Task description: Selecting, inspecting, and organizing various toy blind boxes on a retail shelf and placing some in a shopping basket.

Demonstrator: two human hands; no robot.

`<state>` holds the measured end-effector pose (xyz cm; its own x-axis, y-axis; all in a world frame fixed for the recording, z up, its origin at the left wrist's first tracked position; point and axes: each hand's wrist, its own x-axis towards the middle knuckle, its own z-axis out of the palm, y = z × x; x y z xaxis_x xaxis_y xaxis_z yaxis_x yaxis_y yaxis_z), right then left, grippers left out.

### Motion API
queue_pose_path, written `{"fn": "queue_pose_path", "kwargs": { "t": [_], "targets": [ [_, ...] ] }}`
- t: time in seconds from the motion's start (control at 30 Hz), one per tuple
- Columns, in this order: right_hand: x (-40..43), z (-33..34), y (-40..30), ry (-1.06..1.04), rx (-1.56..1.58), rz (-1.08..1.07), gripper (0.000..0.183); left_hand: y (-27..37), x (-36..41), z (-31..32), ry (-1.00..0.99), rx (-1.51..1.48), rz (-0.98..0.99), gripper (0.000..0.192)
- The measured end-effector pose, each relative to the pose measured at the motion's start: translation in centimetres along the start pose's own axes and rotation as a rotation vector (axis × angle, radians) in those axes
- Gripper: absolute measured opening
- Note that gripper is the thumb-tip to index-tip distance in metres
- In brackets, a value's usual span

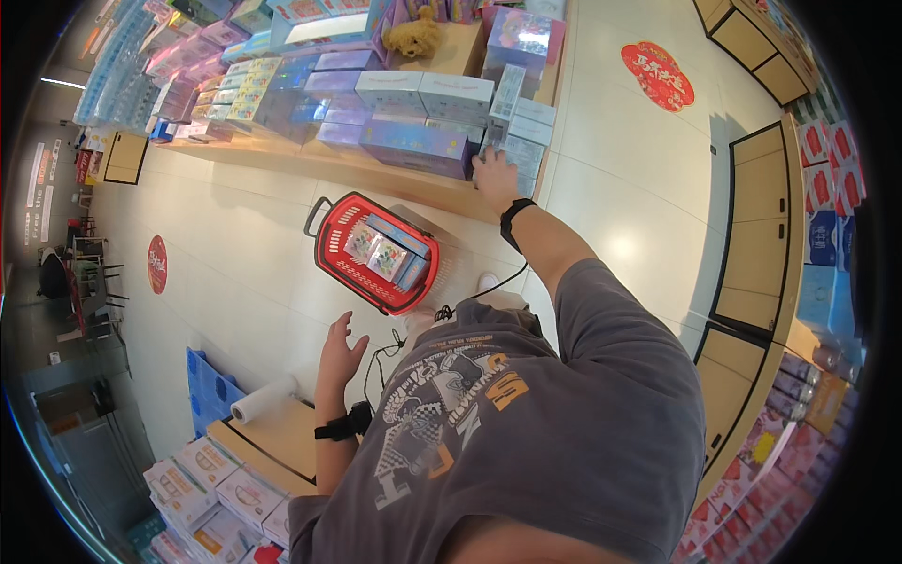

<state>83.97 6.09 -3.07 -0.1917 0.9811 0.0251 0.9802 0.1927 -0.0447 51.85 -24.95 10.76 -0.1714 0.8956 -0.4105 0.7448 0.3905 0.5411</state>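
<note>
My right hand [495,174] reaches to the near corner of a wooden display stand [451,196], its fingers on or beside a stack of silvery boxes [521,156]. Whether it grips one cannot be told. Left of it lies a long purple-blue box [414,145]. My left hand [341,352] hangs in the air with fingers apart and nothing in it. Beyond that hand, a red shopping basket [343,271] with a dark handle stands on the floor, holding several boxes, among them a patterned box [387,257] and a blue box [399,235].
White boxes [456,94] and a brown plush toy [412,37] are on the stand. Wooden cabinets [754,233] line the right side. At lower left are stacked cartons [211,462], a white roll [264,399] and a blue plastic pallet [208,386]. A black cable hangs near my legs.
</note>
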Motion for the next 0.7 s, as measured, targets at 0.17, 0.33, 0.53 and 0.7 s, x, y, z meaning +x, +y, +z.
{"fn": "queue_pose_path", "kwargs": {
  "t": [0.17,0.33,0.53,0.7],
  "targets": [
    [0.1,0.0,-0.5,-0.049,-0.02,-0.03,0.04,-1.5,0.5,-0.4,0.0,-0.056,-0.011,0.063],
    [-1.2,-0.7,-0.3,0.008,0.006,0.006,0.061,-4.5,3.2,-0.6,-0.08,-0.016,0.008,0.059],
    [-7.8,-1.0,-3.5,0.202,0.196,-0.149,0.046,-14.1,10.0,2.7,-0.307,-0.01,-0.13,0.055],
    [-14.0,3.2,-7.0,-0.254,0.503,-0.185,0.032,-21.0,21.2,9.9,-0.337,-0.992,-0.552,0.041]
  ]
}}
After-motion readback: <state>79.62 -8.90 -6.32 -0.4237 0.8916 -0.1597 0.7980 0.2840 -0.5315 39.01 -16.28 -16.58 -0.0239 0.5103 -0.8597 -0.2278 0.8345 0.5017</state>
